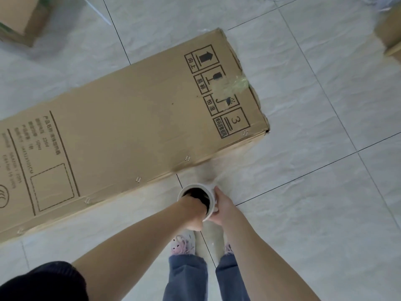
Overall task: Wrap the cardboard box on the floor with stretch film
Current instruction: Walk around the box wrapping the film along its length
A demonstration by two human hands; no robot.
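Note:
A long cardboard box lies on its side on the tiled floor, with black handling symbols printed near its right end. Below the box's near edge I hold a roll of stretch film upright, seen from above as a white ring with a dark core. My left hand has its fingers pushed down inside the core. My right hand grips the roll's outer wall from the right. A thin sheet of clear film runs from the roll up to the box's near lower edge. A crumpled scrap of film sticks on the box's right end.
Another cardboard box stands at the top left and a third at the right edge. My feet in slippers are just below the roll. Pale floor tiles stretch to the right of the box.

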